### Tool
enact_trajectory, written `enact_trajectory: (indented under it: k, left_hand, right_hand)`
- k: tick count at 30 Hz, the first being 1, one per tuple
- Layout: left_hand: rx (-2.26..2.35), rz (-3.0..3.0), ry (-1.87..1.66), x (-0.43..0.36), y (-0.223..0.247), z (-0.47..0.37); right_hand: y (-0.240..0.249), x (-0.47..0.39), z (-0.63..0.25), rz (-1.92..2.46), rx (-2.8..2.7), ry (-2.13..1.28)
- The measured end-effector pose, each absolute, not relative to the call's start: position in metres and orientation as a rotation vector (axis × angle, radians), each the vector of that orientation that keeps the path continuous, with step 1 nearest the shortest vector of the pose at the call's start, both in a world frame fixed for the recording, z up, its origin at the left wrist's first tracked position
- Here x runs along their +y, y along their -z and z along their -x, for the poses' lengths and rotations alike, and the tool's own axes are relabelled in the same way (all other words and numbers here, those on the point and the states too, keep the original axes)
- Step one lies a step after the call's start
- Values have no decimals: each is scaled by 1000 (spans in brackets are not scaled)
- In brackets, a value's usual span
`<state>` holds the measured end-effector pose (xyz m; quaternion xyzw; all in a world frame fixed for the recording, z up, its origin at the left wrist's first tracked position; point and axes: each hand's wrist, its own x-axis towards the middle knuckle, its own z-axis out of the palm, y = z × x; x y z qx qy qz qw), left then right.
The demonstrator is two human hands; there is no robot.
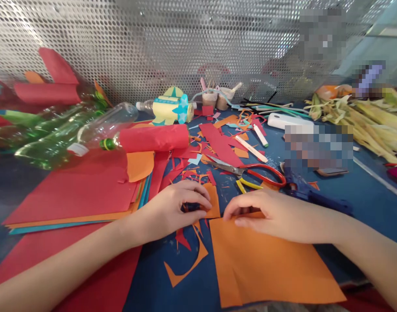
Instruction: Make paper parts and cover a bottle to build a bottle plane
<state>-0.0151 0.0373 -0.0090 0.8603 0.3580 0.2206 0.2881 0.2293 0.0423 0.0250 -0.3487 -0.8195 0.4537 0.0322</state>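
Observation:
My left hand [177,210] is closed, thumb and fingertips pinching the left side of a small orange paper piece [214,199]. Just right of it, my right hand [270,212] curls over the top edge of a large orange paper sheet [266,264], thumb on its face and fingertips at the edge. A crease runs up the sheet's lower left. Beyond my hands lie red-handled scissors [244,169], blades pointing left. A curved orange offcut [188,271] rests on the blue table below my left hand.
Stacked coloured paper [77,186] lies at left, with a red-wrapped bottle [152,138] behind it. Clear and green bottles [61,134] stand farther left. Paper scraps, a white marker [260,135], a dark blue glue gun [309,190] and corn husks [370,117] spread rightward. Perforated metal [152,43] backs the table.

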Motion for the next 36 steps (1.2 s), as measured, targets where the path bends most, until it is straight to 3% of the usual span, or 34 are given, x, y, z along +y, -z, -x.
enact_trajectory:
  k: [7, 16, 36]
  left_hand:
    - [1008, -2314, -683, 29, 9, 7]
    - [934, -2321, -564, 34, 3, 15]
    - [917, -2283, -612, 35, 3, 12]
  right_hand:
    - [-14, 36, -226, 1100, -2619, -1032]
    - [-5, 34, -225, 908, -2680, -867]
    - [-2, 35, -224, 892, -2715, -792]
